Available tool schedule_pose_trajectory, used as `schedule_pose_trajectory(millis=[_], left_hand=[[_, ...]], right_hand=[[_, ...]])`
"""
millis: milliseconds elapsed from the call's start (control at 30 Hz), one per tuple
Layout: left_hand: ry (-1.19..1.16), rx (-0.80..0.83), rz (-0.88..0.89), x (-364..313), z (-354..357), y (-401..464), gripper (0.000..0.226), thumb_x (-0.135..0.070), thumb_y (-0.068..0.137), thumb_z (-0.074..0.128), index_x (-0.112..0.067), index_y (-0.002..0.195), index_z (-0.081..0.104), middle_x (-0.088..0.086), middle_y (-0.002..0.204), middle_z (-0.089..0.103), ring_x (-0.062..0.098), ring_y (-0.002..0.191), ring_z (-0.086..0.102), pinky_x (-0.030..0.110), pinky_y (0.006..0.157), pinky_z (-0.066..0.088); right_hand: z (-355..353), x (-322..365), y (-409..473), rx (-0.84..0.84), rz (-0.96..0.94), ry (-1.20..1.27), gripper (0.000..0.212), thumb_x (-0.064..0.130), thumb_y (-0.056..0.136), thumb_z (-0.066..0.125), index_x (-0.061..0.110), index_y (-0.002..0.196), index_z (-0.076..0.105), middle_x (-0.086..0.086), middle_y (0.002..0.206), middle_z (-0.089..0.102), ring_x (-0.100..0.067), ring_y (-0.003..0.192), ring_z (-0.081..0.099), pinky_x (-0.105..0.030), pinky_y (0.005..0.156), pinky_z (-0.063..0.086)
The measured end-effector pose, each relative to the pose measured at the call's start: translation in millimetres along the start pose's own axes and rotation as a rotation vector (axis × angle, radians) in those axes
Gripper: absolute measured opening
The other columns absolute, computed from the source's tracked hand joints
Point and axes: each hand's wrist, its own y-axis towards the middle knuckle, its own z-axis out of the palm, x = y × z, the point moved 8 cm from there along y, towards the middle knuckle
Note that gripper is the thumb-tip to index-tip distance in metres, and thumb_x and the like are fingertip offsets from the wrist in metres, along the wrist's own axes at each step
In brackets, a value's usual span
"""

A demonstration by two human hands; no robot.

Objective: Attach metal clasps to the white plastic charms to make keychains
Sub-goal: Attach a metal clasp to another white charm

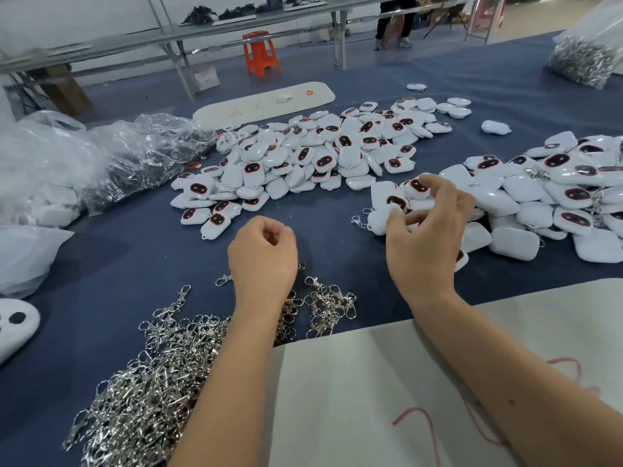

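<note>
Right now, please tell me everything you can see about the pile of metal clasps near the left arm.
The pile of metal clasps is a loose, tangled heap of shiny silver snap hooks with rings, lying on the blue table cover at the near left. The left forearm lies across it. A smaller cluster lies apart, to its right.

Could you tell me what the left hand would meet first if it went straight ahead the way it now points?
Probably the nearest white charm at the front edge of the middle charm pile. The left hand points away over bare blue cloth, though depth is hard to judge.
</note>
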Motion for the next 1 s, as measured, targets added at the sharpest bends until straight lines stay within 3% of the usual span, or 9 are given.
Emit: schedule_pose_trajectory(millis=[100,167,300,467,600,667,767,867,1000], left_hand=[[0.431,-0.09,0.157,-6,-19,5,0.015,-0.025,0.093,0.062,-0.022,0.107,0.068,0.0,0.111,0.063,0.025,0.116,0.05,0.03,0.09,0.039],[0.579,-0.058,0.066,6,-26,11,0.028,-0.029,0.092,0.063,-0.02,0.119,0.065,0.009,0.128,0.054,0.033,0.127,0.037,0.036,0.094,0.035],[0.656,-0.01,-0.142,32,-46,19,0.048,-0.029,0.091,0.062,-0.016,0.136,0.054,0.015,0.151,0.036,0.039,0.14,0.024,0.051,0.105,0.037],[0.603,0.114,-0.175,53,-53,35,0.073,-0.021,0.094,0.057,-0.017,0.16,0.025,0.005,0.171,0.015,0.031,0.158,-0.003,0.055,0.122,0.021],[0.521,0.164,-0.114,49,-43,41,0.073,-0.005,0.09,0.053,-0.016,0.157,0.028,0.009,0.16,0.039,0.025,0.159,-0.002,0.058,0.126,0.0],[0.402,0.139,-0.028,39,-38,40,0.058,0.0,0.085,0.053,-0.016,0.14,0.047,0.005,0.138,0.056,0.031,0.149,0.033,0.054,0.124,0.018],[0.145,0.102,-0.017,31,-36,37,0.052,0.007,0.081,0.051,-0.018,0.126,0.062,0.0,0.119,0.072,0.022,0.114,0.064,0.03,0.09,0.047],[0.055,0.096,0.002,28,-33,36,0.043,0.009,0.078,0.049,-0.017,0.106,0.07,-0.008,0.087,0.078,0.008,0.089,0.071,0.021,0.072,0.051],[0.081,0.263,0.046,15,-14,29,0.026,-0.003,0.082,0.069,-0.026,0.094,0.07,-0.008,0.08,0.075,0.005,0.08,0.071,0.021,0.072,0.054]], right_hand=[[5,15,-6,0.053,-0.135,-0.034,0.038,0.0,0.092,0.066,0.013,0.127,0.057,-0.001,0.126,0.041,-0.011,0.08,0.064,-0.009,0.078,0.045],[17,32,-15,0.14,-0.303,-0.083,0.031,-0.001,0.09,0.066,0.01,0.119,0.061,-0.005,0.121,0.049,-0.014,0.078,0.06,-0.017,0.075,0.046],[71,57,-44,0.469,-0.544,-0.213,0.025,0.006,0.093,0.066,0.01,0.117,0.065,-0.005,0.115,0.058,-0.019,0.096,0.056,-0.035,0.082,0.049],[157,67,-77,0.892,-0.703,-0.451,0.049,0.018,0.103,0.058,0.016,0.15,0.047,-0.005,0.148,0.045,-0.028,0.134,0.035,-0.043,0.106,0.046],[200,77,-82,1.041,-0.8,-0.521,0.07,0.008,0.097,0.064,0.016,0.159,0.032,-0.004,0.166,0.029,-0.032,0.149,0.024,-0.044,0.119,0.034],[211,79,-79,1.091,-0.763,-0.508,0.073,0.006,0.096,0.062,0.015,0.161,0.029,-0.004,0.167,0.03,-0.031,0.15,0.025,-0.041,0.123,0.027],[212,78,-71,1.101,-0.678,-0.445,0.048,0.008,0.097,0.059,0.015,0.144,0.047,-0.006,0.142,0.059,-0.03,0.13,0.046,-0.042,0.107,0.041],[198,74,-63,1.001,-0.71,-0.506,0.027,0.015,0.101,0.06,0.013,0.127,0.056,-0.008,0.127,0.063,-0.03,0.12,0.052,-0.03,0.085,0.036],[169,57,-45,0.905,-0.642,-0.646,0.033,0.036,0.104,0.059,0.015,0.129,0.061,-0.009,0.128,0.056,-0.031,0.124,0.047,-0.036,0.096,0.039]])
